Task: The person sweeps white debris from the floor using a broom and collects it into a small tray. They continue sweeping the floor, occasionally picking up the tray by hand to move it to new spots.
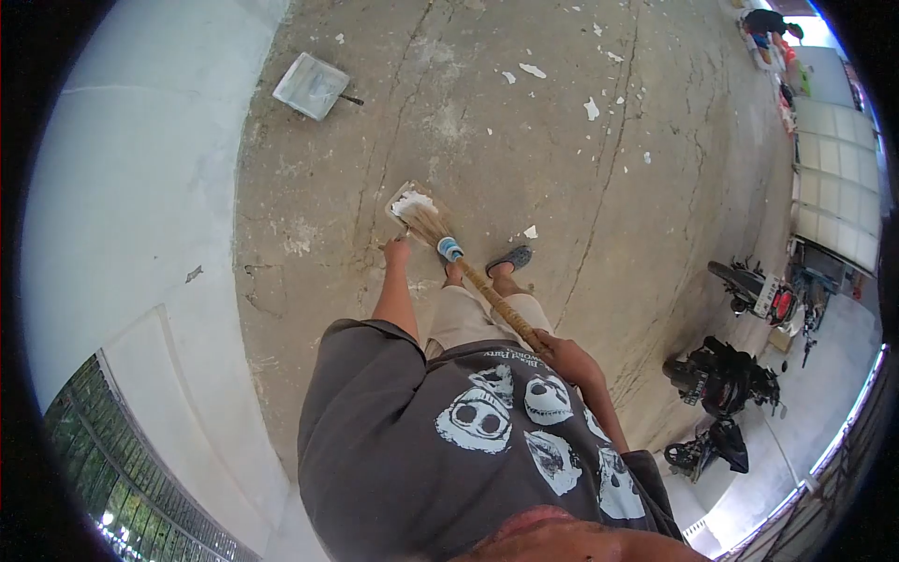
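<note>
My left hand [397,250] is closed around the handle of a dustpan [392,208], which lies low over the concrete floor before my feet. White flakes [412,200] are heaped in the pan. My right hand [565,358] grips the upper end of a long wrapped handle belonging to a straw broom [482,288]. The handle slants down across my shorts to a blue and white band, and the bristles rest at the pan beside the flakes. Part of the dustpan is hidden behind the bristles.
A whitish square tray [314,86] with a dark handle sits farther off by the pale wall [140,178]. Loose white flakes [592,109] are scattered over the cracked floor [524,169]. Motorcycles [719,377] stand at the right, near a pale panelled door [836,183].
</note>
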`<state>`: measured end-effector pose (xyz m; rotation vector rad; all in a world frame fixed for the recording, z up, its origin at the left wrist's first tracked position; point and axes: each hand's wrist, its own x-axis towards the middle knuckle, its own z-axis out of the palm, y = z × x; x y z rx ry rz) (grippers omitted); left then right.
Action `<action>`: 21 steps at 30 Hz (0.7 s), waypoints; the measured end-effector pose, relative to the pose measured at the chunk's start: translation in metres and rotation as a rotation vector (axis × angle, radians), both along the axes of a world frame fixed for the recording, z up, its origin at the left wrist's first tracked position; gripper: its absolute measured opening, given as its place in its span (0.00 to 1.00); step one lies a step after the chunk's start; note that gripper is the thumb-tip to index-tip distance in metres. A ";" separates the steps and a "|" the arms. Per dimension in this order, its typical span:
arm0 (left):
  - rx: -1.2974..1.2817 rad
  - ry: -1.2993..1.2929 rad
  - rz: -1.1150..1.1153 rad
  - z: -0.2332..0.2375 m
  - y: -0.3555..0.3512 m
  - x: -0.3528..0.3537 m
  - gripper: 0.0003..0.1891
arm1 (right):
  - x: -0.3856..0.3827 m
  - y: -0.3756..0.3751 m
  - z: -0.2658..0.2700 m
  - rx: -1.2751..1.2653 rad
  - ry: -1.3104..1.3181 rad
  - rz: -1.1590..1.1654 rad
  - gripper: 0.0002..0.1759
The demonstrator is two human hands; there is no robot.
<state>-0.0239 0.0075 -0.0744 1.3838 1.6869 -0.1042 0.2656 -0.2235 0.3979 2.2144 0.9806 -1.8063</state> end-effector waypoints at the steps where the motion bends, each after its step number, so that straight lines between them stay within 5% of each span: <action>1: 0.048 0.105 -0.271 -0.040 0.000 -0.012 0.21 | 0.002 -0.002 0.002 0.000 -0.004 0.001 0.31; 2: 0.096 0.211 -0.542 -0.060 -0.001 -0.018 0.21 | 0.003 -0.004 0.003 0.016 -0.009 -0.030 0.31; 6: 0.050 0.334 -0.796 -0.005 0.002 -0.008 0.18 | 0.012 -0.007 0.024 0.034 -0.091 -0.100 0.30; 8: 0.074 0.384 -0.487 -0.036 -0.011 -0.020 0.16 | 0.025 -0.009 0.043 0.008 -0.071 -0.160 0.30; 12: 0.158 0.345 -0.650 0.013 -0.023 -0.029 0.19 | 0.063 -0.021 0.095 -0.137 -0.089 -0.361 0.31; 14: -0.017 0.040 -0.101 -0.003 -0.035 -0.044 0.21 | 0.086 -0.055 0.098 -0.087 -0.117 -0.403 0.31; 15: -0.022 0.037 -0.130 0.016 -0.042 -0.042 0.21 | 0.094 -0.074 0.100 -0.035 -0.150 -0.425 0.31; 17: 0.059 -0.251 0.151 0.079 -0.047 -0.026 0.21 | 0.104 -0.109 0.092 -0.045 -0.139 -0.554 0.31; 21: 0.037 -0.168 0.003 0.093 -0.043 -0.024 0.19 | 0.083 -0.164 0.046 -0.044 -0.095 -0.802 0.24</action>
